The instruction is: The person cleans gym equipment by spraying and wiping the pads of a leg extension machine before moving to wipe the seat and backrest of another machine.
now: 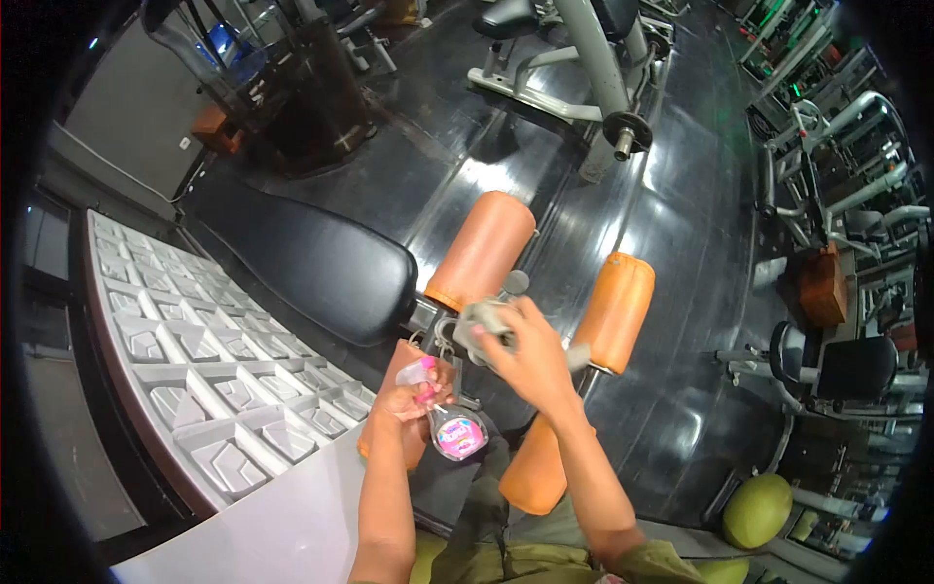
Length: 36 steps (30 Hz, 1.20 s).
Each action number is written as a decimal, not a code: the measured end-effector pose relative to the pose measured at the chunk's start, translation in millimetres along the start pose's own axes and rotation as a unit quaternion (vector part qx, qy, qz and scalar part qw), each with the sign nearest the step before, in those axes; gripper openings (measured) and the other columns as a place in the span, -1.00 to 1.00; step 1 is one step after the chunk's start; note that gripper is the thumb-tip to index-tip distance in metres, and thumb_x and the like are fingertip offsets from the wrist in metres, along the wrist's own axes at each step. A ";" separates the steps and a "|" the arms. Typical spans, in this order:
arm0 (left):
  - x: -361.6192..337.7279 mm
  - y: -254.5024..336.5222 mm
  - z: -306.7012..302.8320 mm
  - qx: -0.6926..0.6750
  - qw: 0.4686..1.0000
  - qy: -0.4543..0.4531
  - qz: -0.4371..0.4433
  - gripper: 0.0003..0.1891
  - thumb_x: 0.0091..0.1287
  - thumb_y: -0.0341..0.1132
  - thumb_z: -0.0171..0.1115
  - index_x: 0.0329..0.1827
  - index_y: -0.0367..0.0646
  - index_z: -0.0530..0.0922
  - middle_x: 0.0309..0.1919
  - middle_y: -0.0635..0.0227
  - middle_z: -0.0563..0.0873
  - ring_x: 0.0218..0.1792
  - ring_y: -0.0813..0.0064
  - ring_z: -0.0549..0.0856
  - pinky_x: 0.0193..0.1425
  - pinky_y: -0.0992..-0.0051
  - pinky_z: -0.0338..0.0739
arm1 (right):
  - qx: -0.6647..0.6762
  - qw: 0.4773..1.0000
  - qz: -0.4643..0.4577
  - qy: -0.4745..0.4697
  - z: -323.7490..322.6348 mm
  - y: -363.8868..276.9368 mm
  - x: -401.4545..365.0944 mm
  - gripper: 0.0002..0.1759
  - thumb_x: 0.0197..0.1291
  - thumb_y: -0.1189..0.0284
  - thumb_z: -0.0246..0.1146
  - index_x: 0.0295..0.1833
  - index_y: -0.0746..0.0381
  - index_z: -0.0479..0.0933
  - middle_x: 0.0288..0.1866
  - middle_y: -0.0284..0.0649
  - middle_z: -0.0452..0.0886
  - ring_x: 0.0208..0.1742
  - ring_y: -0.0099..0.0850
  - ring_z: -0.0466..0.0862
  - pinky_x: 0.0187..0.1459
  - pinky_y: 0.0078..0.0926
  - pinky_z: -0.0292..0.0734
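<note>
Cloth (482, 319), right hand (530, 358) (bottle (457, 433), left hand (413, 397))

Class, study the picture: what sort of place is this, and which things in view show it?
Most likely a gym. A black padded bench with orange roller pads stands in front, weight machines line the dark floor behind, and a green exercise ball lies at lower right.

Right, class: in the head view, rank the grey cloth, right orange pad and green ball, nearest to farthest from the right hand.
1. grey cloth, gripped in the right hand.
2. right orange pad, just beside it.
3. green ball, on the floor, lower right.
</note>
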<state>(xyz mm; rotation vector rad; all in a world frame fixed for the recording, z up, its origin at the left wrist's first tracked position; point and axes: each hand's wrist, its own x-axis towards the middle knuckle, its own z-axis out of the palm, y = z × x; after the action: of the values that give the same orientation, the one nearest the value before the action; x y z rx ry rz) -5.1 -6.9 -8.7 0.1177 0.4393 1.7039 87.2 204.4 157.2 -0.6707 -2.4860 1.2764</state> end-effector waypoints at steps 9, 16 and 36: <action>-3.5 0.0 10.3 -0.006 0.999 0.053 0.001 -0.74 0.07 -0.28 0.56 -0.25 0.07 0.62 -0.41 0.53 0.63 -0.54 0.62 0.45 0.00 0.26 0.41 | -0.326 0.837 -0.329 -0.291 4.0 -21.6 36.0 -0.62 -0.15 0.23 0.47 -0.14 0.07 0.69 0.00 -0.27 0.53 -0.01 -0.21 0.62 -0.12 -0.31 0.62; -0.2 4.5 11.2 0.001 1.000 0.008 -0.006 -0.74 0.09 -0.29 0.54 -0.25 0.04 0.59 -0.39 0.50 0.60 -0.46 0.57 0.49 0.01 0.27 0.40 | -0.231 0.852 -0.387 -0.265 -29.7 6.1 22.5 -0.64 -0.19 0.28 0.49 -0.16 0.06 0.70 0.01 -0.27 0.53 -0.05 -0.20 0.65 -0.16 -0.32 0.65; -0.7 0.6 6.1 0.002 1.000 0.020 0.001 -0.70 0.06 -0.25 0.55 -0.23 0.05 0.57 -0.42 0.51 0.61 -0.47 0.53 0.47 -0.04 0.31 0.33 | -0.207 0.960 -0.106 -0.154 138.9 200.9 -62.1 -0.71 0.02 0.48 0.30 -0.08 0.05 0.68 0.08 -0.22 0.49 0.00 -0.21 0.64 -0.18 -0.20 0.62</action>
<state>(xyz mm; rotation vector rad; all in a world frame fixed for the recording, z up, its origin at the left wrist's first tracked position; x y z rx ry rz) -3.6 -6.3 -2.8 0.0863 0.4730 1.7098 136.4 177.8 -88.6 -0.2865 -3.0241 0.8413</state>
